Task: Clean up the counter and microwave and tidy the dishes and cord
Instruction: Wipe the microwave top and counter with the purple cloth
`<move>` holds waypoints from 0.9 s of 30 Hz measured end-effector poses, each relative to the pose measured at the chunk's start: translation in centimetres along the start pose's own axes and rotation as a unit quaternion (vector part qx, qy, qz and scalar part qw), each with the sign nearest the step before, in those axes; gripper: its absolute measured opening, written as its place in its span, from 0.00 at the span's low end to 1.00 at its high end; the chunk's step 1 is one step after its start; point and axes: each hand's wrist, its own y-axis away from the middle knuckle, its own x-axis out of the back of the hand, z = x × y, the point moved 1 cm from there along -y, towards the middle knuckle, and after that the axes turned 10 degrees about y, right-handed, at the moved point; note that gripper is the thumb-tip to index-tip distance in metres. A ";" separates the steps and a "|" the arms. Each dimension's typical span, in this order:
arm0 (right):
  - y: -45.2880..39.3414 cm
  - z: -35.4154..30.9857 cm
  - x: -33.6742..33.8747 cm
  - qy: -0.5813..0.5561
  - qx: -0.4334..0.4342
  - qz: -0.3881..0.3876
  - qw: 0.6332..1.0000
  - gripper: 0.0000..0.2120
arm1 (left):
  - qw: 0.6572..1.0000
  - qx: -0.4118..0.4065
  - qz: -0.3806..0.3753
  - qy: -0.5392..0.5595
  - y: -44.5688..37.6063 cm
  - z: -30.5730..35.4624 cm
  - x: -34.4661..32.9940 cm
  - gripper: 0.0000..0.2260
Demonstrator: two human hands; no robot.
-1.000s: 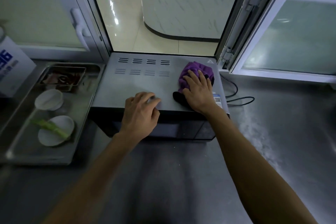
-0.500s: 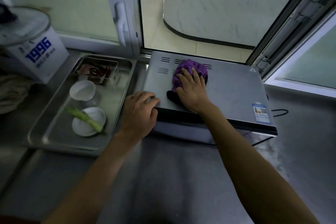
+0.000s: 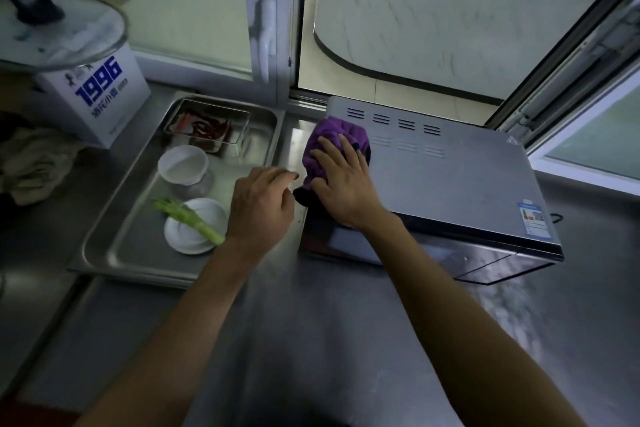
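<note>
Wiping: right hand (image 3: pixel 343 184), grip flat and pressing purple cloth (image 3: pixel 334 135) on microwave (image 3: pixel 450 180) top's left edge; left hand (image 3: pixel 261 204), grip loosely curled, empty, hovering beside, likely for steadying.

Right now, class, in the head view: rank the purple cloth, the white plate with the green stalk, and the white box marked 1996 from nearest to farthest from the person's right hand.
1. Purple cloth: under the right hand, at the microwave top's left edge.
2. White plate: in the steel tray, left of both hands.
3. White box: far left, by the back wall.
</note>
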 end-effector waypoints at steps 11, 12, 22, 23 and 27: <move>5.9 4.2 1.1 -0.007 -0.060 0.019 0.998 0.35 | 0.997 -0.055 -0.048 -0.008 -1.7 3.8 -2.6 0.12; 6.3 5.1 1.2 -0.005 -0.067 0.018 0.998 0.35 | 0.997 -0.061 -0.051 -0.010 -1.8 4.5 -3.1 0.12; 11.4 15.9 3.1 -0.003 -0.145 0.022 0.989 0.34 | 0.986 -0.113 -0.116 -0.046 -3.3 12.5 -9.4 0.12; 11.9 17.0 3.2 -0.003 -0.151 0.021 0.988 0.34 | 0.984 -0.116 -0.125 -0.045 -3.4 13.4 -10.2 0.12; 13.7 21.3 3.7 -0.001 -0.184 0.031 0.982 0.33 | 0.979 -0.133 -0.149 -0.048 -4.3 17.0 -13.2 0.13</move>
